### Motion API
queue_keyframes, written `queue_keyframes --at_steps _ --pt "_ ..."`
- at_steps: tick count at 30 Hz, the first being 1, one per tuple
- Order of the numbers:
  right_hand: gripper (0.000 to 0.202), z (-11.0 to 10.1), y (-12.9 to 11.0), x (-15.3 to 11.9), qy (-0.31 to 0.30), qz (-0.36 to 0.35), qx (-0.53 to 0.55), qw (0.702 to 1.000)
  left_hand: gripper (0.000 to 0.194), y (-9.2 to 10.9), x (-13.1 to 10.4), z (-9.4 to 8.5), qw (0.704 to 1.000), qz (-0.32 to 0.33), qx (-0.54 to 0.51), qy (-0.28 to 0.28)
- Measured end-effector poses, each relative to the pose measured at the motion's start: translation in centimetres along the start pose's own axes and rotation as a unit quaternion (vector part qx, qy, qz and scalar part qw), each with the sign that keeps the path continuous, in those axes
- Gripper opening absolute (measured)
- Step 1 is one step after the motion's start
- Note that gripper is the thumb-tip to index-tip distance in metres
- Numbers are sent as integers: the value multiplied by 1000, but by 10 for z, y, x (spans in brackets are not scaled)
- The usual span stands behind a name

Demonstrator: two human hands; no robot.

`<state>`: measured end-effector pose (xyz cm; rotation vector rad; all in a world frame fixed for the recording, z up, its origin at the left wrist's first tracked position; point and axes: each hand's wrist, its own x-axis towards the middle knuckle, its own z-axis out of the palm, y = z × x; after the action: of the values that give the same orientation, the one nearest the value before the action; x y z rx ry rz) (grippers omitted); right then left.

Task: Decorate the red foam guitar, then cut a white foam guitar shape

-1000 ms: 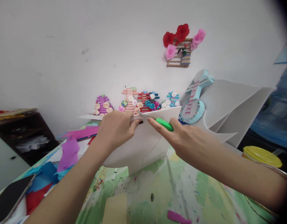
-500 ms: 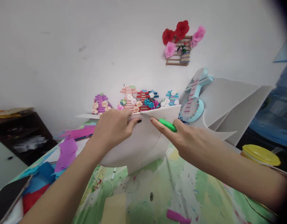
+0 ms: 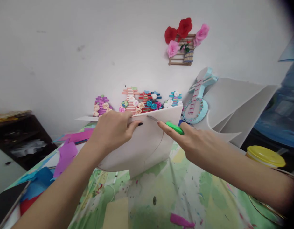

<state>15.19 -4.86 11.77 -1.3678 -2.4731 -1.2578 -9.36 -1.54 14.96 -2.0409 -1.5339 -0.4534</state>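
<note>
A white foam board (image 3: 142, 146) stands on edge over the table, with a thin curved line drawn on its face. My left hand (image 3: 113, 128) pinches its top edge, thumb on the near face and fingers over the far side. My right hand (image 3: 187, 136) is closed round the green handle of a craft knife (image 3: 175, 128), index finger stretched toward the blade. The blade's tip meets the board near its top edge, a little right of my left thumb.
Small flower-trimmed paper guitars (image 3: 145, 101) and a larger light-blue guitar (image 3: 197, 108) stand behind the board. Coloured paper (image 3: 66, 156) lies at the left, a yellow-lidded tub (image 3: 266, 156) at the right. Scraps dot the green tablecloth (image 3: 197, 197). More white board (image 3: 233, 105) leans at the back right.
My right hand and the knife have shifted slightly right along the board's edge, widening the gap from my left thumb. My left hand keeps its hold. The view has shifted slightly.
</note>
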Motion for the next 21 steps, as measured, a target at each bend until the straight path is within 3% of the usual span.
queue_keyframes --at_steps 21 --pt "89 8 -2 28 10 2 90 996 34 -11 13 6 1000 15 20 -18"
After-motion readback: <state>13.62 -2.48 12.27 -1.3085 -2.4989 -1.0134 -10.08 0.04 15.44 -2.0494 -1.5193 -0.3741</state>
